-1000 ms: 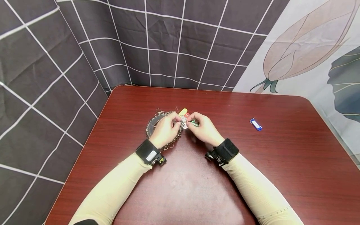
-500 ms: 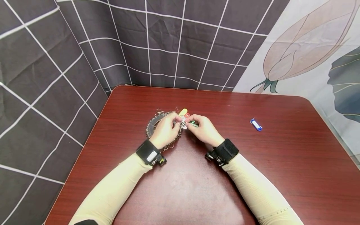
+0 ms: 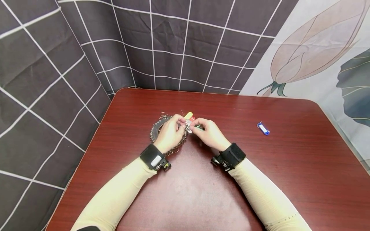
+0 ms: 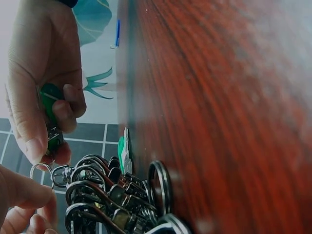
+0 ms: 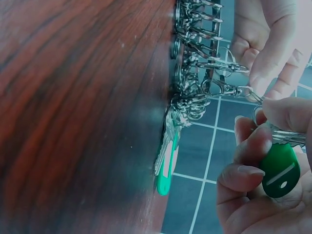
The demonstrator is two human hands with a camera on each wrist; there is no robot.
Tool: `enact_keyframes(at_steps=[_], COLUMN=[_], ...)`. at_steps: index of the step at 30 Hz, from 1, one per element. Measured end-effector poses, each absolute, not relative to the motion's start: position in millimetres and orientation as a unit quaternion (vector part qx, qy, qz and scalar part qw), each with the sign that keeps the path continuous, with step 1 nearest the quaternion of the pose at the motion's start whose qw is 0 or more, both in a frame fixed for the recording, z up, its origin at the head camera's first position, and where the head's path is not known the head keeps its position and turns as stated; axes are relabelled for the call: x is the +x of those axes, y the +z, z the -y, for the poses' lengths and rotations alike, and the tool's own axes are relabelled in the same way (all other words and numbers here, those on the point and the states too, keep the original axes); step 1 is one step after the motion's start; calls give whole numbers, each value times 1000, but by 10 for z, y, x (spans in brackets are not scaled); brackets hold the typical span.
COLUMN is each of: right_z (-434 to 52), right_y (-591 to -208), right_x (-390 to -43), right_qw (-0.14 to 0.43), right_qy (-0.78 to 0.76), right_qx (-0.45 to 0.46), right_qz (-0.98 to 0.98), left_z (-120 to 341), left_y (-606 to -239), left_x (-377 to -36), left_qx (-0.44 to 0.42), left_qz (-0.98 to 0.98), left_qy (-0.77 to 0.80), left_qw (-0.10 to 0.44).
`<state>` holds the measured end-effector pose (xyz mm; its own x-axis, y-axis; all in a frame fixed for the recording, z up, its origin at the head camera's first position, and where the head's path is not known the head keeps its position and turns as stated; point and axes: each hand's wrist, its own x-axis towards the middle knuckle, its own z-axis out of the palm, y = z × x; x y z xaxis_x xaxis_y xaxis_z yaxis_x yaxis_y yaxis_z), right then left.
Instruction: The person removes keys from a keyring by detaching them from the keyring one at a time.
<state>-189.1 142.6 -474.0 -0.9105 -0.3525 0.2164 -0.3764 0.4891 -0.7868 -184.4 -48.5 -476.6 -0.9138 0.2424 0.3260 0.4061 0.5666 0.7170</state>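
Ring (image 4: 41,165): small, metal, could spring away on a slack pinch.
Clasps (image 4: 117,192): shiny, hooked, crowded, likely to snag.
Keys (image 5: 290,137): toothed metal, liable to drop with a loosened curl.
Tag (image 5: 281,170): green, rounded plastic, up off the wood-grained tabletop (image 3: 185,192), just right of the hoop (image 3: 156,126).
Left hand (image 3: 170,133): pinching at the ring, almost fingertip to fingertip with its partner.
Right hand (image 3: 212,133): curled round tag and keys.

Red-brown wood-grain table (image 3: 185,195), far corners rounded. Round dark ring of metal clips (image 3: 154,131) lies left of centre, nearer far edge than near. Yellow tag (image 3: 188,115), red tag (image 3: 192,118) just beside it, far-edge side. Blue tag (image 3: 263,129) well apart, toward right edge.
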Motion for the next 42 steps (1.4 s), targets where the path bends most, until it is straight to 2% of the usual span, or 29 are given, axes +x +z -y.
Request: enact_keyframes(at_steps=[24, 42], right_z=[-1426, -1431], right_y=[-4743, -4752], right_x=[-1896, -1889], right_qw=[23, -33], right_qy=[462, 458], right_qx=[210, 223], right_qz=[862, 860], left_z=[494, 505], left_y=[-4802, -4766], left_x=[-1878, -1867], left_qx=[-186, -167], left_qz=[896, 883], left_qy=[-399, -432], left_qw=[52, 72])
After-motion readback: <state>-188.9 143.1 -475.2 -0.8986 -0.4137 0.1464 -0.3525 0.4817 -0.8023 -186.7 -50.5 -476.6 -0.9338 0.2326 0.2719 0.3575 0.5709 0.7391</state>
